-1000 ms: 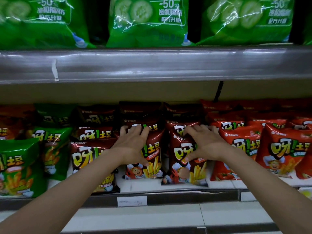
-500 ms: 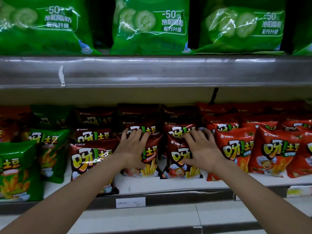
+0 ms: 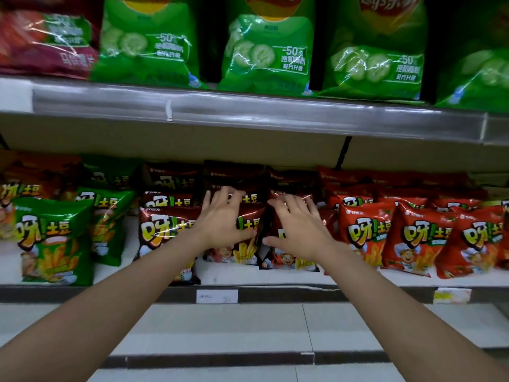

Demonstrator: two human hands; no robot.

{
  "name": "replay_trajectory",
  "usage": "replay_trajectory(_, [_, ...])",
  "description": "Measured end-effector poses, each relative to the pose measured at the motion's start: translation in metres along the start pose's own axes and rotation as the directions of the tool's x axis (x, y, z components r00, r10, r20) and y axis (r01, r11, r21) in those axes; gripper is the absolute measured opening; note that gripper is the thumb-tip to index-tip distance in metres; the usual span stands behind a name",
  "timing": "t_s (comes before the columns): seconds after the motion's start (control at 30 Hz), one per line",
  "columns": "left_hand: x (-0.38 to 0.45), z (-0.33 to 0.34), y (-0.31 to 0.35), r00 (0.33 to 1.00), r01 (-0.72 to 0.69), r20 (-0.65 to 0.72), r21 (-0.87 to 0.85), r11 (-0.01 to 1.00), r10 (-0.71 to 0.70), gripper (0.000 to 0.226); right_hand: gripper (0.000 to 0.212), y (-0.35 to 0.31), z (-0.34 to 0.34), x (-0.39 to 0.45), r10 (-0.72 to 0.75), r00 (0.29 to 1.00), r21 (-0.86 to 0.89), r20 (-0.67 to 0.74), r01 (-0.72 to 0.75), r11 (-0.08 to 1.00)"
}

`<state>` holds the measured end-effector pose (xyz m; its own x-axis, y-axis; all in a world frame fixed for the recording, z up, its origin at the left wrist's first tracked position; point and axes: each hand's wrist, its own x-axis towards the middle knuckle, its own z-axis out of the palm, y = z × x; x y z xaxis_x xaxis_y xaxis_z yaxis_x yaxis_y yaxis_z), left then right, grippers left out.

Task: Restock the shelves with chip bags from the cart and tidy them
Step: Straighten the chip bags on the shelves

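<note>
Both hands have drawn closer together since the earlier frame, and the two dark-brown bags beneath them now stand almost touching. Left hand (image 3: 220,221): fingers (image 3: 224,195) spread and laid over the upper face of the left dark-brown chip bag (image 3: 243,244), fingertips at its top edge, thumb low across the front. Right hand (image 3: 297,230): fingers (image 3: 292,204) spread likewise over the right dark-brown chip bag (image 3: 286,257), thumb pointing toward the left hand. Whether the fingertips hook behind the top seams cannot be told. Both bags stand upright near the front of the white lower shelf (image 3: 275,277), with more dark-brown bags (image 3: 170,199) rowed behind and one forward bag (image 3: 162,230) just beside the left wrist. Green fry bags (image 3: 52,238) stand further left; red fry bags (image 3: 363,232) fill the shelf to the right. A white price label (image 3: 217,296) and a yellow label (image 3: 451,295) sit on the shelf's front rail. Overhead, the grey upper shelf edge (image 3: 248,111) carries large green cucumber chip bags (image 3: 267,53) and one red bag (image 3: 46,42) at far left.
</note>
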<state>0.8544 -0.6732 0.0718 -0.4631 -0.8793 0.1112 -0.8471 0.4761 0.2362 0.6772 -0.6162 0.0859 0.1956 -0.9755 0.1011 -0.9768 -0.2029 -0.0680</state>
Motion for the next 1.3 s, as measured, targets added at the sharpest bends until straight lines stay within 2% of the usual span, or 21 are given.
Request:
replay_trajectory(0.13, [-0.025, -0.008, -0.002, 0.992, 0.106, -0.059, -0.091, 0.990, -0.111, 0.073, 0.070, -0.032, -0.003, -0.013, -0.037, 0.999, 0.116, -0.022, 0.040, 0.992])
replay_trajectory(0.23, [-0.045, -0.013, -0.013, 0.986, 0.157, -0.038, -0.146, 0.977, -0.164, 0.063, 0.067, -0.057, -0.005, -0.018, -0.076, 0.997, 0.163, -0.012, 0.076, 0.984])
replay_trajectory(0.67, [-0.087, -0.049, -0.105, 0.947, 0.313, -0.011, -0.172, 0.934, -0.320, 0.045, 0.054, -0.139, -0.018, 0.019, -0.150, 0.989, 0.236, 0.012, 0.143, 0.961])
replay_trajectory(0.97, [-0.080, -0.065, -0.205, 0.942, 0.334, 0.051, -0.179, 0.925, -0.331, 0.036, 0.054, -0.198, 0.014, 0.098, -0.089, 0.994, 0.271, 0.069, 0.067, 0.960])
replay_trajectory(1.03, [-0.075, -0.072, -0.225, 0.949, 0.315, 0.088, -0.214, 0.925, -0.302, 0.034, 0.052, -0.205, 0.015, 0.119, -0.043, 0.997, 0.300, 0.068, 0.020, 0.954])
replay_trajectory(1.2, [-0.050, -0.093, -0.257, 0.966, 0.256, 0.069, -0.389, 0.885, -0.249, 0.027, 0.044, -0.210, 0.018, 0.157, 0.114, 0.991, 0.370, 0.071, -0.132, 0.920])
replay_trajectory(1.3, [-0.036, -0.104, -0.272, 0.957, 0.289, 0.113, -0.324, 0.901, -0.267, 0.037, 0.036, -0.208, 0.019, 0.173, 0.166, 0.980, 0.337, 0.108, -0.193, 0.921])
